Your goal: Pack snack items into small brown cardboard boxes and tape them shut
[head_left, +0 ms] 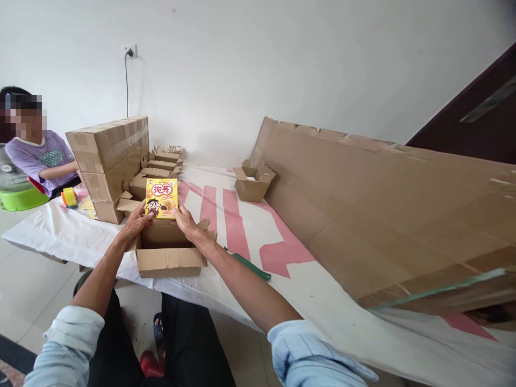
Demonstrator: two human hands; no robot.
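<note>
Both of my hands hold a yellow snack box (162, 196) upright, its printed front with a cartoon figure facing me. My left hand (139, 219) grips its lower left edge, and my right hand (186, 220) grips its lower right edge. Just below and in front of the yellow box stands an open cardboard carton (171, 259) near the table's front edge. The carton's near flap is folded outward, and the part of its inside that shows holds nothing I can see.
Stacked closed cartons (108, 156) stand at left, beside a row of open ones (163, 165). A small open carton (252, 188) sits farther back. A green tool (252, 267) lies right of my carton. A large cardboard sheet (382, 215) leans at right. A person (44, 156) sits at far left.
</note>
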